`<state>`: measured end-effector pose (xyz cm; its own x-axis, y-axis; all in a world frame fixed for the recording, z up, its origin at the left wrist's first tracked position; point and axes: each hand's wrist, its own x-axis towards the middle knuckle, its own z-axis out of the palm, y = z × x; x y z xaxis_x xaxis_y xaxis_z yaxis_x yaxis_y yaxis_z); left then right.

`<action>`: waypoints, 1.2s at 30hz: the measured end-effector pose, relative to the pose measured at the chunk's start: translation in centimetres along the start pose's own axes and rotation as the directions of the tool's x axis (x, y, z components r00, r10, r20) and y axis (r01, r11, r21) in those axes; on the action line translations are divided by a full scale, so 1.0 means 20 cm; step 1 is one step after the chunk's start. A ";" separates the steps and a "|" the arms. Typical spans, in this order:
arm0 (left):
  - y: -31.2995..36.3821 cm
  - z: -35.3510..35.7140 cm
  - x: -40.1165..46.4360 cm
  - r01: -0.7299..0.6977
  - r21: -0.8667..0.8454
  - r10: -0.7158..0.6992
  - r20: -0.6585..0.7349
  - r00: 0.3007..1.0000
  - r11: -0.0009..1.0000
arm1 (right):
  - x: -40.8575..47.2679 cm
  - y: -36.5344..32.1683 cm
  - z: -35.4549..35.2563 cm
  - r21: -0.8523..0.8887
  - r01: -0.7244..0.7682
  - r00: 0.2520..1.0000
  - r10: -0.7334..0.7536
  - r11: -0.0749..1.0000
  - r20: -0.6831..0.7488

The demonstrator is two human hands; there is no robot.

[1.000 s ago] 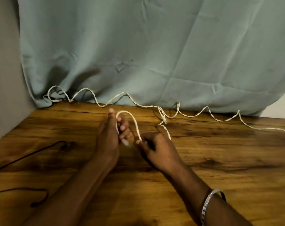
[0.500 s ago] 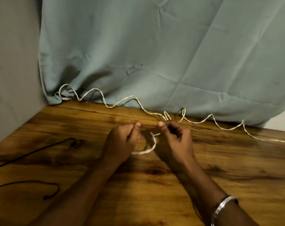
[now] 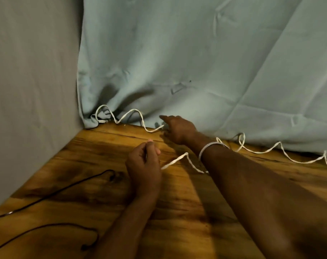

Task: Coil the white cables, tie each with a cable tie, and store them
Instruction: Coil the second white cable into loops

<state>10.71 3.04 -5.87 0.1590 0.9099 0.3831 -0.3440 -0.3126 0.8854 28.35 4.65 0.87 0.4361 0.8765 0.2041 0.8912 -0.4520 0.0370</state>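
A person's left hand [image 3: 143, 166] was curled, its fingers [image 3: 153, 148] pinching one end of a white cable [image 3: 187, 159] just above a wooden tabletop [image 3: 177, 212]. The cable ran from that hand in a kinked line to the right and passed under the right forearm. The right hand [image 3: 179, 128] reached across to the back edge of the tabletop, its index finger extended toward the pale blue cloth [image 3: 196, 62] hanging there; its lower fingers appeared to touch or grip the cable where it met the hand, though the view was too dim to say which. From that hand the cable wavered in loops leftward along the foot of the cloth to the corner, and another wavy stretch ran along the back edge to the right border. A silver bangle [image 3: 213, 147] circled the right wrist. A thin black cord [image 3: 56, 191] lay on the tabletop at the near left.
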 end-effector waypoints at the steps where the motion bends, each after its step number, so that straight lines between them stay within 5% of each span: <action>1: 0.00 0.00 0.00 0.002 0.003 -0.002 -0.003 1.000 1.000 | 0.03 -0.02 0.02 -0.075 0.001 1.000 0.000 0.997 0.010; 3: 0.00 0.01 0.00 -0.008 0.006 0.008 -0.018 1.000 1.000 | 0.04 -0.06 0.02 -0.128 0.003 1.000 -0.007 0.992 -0.025; 8: -0.01 0.02 0.01 -0.022 -0.007 0.022 -0.046 0.999 1.000 | -0.14 -0.10 -0.06 0.230 -0.032 0.989 0.065 0.973 -0.136; 13: 0.06 0.04 -0.07 -0.061 -0.123 0.071 0.079 0.994 0.990 | -0.61 -0.08 -0.32 0.413 -0.060 0.943 0.187 0.909 -0.274; 21: 0.17 0.10 -0.39 0.017 -0.199 0.092 0.526 0.845 0.980 | -1.42 -0.05 -0.53 0.341 -0.233 0.778 0.385 0.911 -0.497; 28: 0.19 0.08 -0.39 0.118 -0.274 0.071 0.593 0.802 0.955 | -1.87 -0.09 -0.60 0.202 -0.249 0.562 0.311 0.947 -0.767; 31: 0.19 0.07 -0.38 0.124 -0.250 0.065 0.632 0.772 0.960 | -1.87 -0.04 -0.52 0.156 -0.384 0.611 0.378 0.910 -0.695; 36: 0.15 0.05 -0.36 0.052 -0.168 0.078 0.685 0.725 0.984 | -1.83 0.06 -0.47 0.018 -0.697 0.672 0.662 0.717 -0.331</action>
<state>9.39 -4.84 -5.67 0.7220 0.4482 0.5271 -0.4855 -0.2147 0.8475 12.30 -29.42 2.63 0.8420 0.2347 0.4857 0.3369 -0.9320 -0.1337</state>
